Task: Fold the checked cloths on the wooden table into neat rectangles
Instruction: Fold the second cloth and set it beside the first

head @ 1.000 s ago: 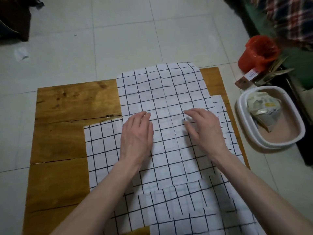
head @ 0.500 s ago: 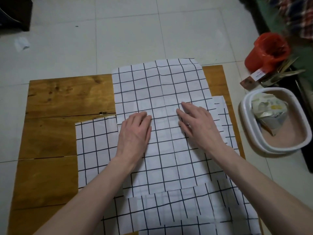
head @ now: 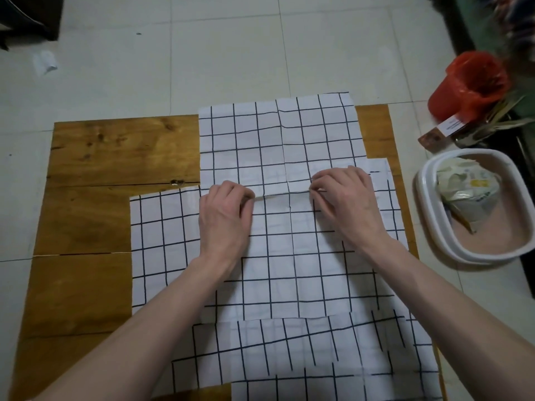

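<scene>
Both hands, flat on the fabric half a second ago, have now curled their fingers to pinch a raised crease across the middle of the top checked cloth (head: pixel 278 157). On the wooden worktop (head: pixel 95 157), the left hand (head: pixel 224 215) grips the fold's left end and the right hand (head: pixel 346 198) its right end, over more checked cloths (head: pixel 304 351) layered beneath and nearer. Far right, on the tiled floor, sit a red bucket (head: pixel 466 85) and a white basin (head: pixel 474 206).
</scene>
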